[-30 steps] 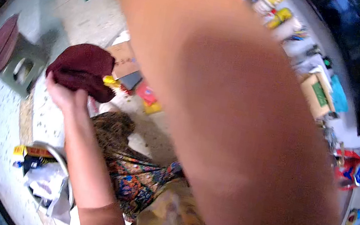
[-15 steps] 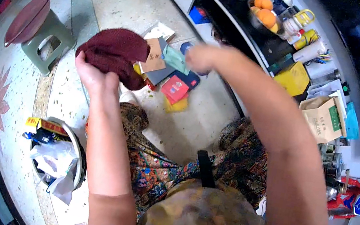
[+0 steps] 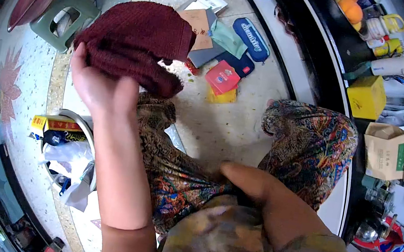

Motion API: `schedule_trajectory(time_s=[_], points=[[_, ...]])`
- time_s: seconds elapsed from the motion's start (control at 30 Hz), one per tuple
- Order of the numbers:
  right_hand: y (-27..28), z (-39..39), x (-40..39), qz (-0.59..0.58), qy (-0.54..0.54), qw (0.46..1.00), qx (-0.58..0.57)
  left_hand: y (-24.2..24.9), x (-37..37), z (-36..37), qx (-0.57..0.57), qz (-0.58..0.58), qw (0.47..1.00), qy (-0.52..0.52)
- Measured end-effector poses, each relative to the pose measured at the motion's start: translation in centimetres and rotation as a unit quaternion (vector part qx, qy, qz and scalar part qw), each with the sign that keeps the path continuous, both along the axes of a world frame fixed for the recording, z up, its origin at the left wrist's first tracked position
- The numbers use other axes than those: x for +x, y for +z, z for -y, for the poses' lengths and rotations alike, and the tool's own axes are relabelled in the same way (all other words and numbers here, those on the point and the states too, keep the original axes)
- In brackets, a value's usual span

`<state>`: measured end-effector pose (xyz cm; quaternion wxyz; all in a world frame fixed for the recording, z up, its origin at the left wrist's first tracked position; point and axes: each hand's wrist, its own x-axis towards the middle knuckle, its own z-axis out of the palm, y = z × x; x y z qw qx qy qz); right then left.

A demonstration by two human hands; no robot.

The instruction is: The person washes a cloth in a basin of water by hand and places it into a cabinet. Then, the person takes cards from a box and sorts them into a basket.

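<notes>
My left hand [image 3: 104,85] is closed on a maroon knit hat [image 3: 137,35], holding it up above the floor with the thumb and fingers at its lower edge. My right hand [image 3: 226,170] is low by my lap, near the patterned trousers [image 3: 306,143]; its fingers are hidden and dark. On the floor past the hat lies a pile: a navy pouch marked "chemistry" [image 3: 251,40], a pale green cloth-like piece [image 3: 228,40], a brown paper packet [image 3: 197,26], a red packet [image 3: 222,78] and a yellow packet [image 3: 223,96]. The hat covers part of the pile.
To the left are a green stool [image 3: 65,17] with a reddish round thing leaning by it, and a bin [image 3: 96,137] with bags. Along the right runs a counter with oranges [image 3: 350,9], a yellow box [image 3: 366,97] and a paper bag [image 3: 385,151].
My right hand has left the navy pouch and drawn back to my lap. The pouch now lies in full view. My left hand still holds the hat, which appears larger in view.
</notes>
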<state>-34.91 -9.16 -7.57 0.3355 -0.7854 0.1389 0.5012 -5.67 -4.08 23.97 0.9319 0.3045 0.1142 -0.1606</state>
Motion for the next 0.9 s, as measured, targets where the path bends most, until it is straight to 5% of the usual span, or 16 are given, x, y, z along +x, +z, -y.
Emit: schedule_trajectory(time_s=[0.13,0.27,0.37,0.47,0.6,0.67,0.9], points=[[-0.1,-1.0,-0.4,-0.005,-0.026,0.999,0.037,1.2,-0.8,0.7,0.069,-0.067,0.994,0.053],[-0.2,-1.9,-0.1,-0.011,-0.036,0.996,0.082,0.7,-1.0,-1.6,0.087,-0.033,0.996,-0.003],[-0.3,-2.0,0.5,-0.024,-0.04,0.992,0.114,-0.2,-1.2,-0.2,0.166,-0.053,0.982,0.067],[-0.2,-1.5,1.5,-0.047,-0.041,0.986,0.154,-1.1,-0.6,1.3,0.057,-0.108,0.991,-0.05],[1.0,0.7,2.6,-0.099,-0.027,0.975,0.199,-2.3,1.7,6.2,0.181,-0.214,0.958,-0.061],[1.4,2.3,3.4,-0.113,-0.013,0.972,0.206,-2.9,4.0,8.1,0.136,-0.195,0.962,-0.137],[-1.1,8.1,11.5,-0.098,0.021,0.978,0.183,-6.2,10.2,14.6,0.095,-0.193,0.962,-0.169]])
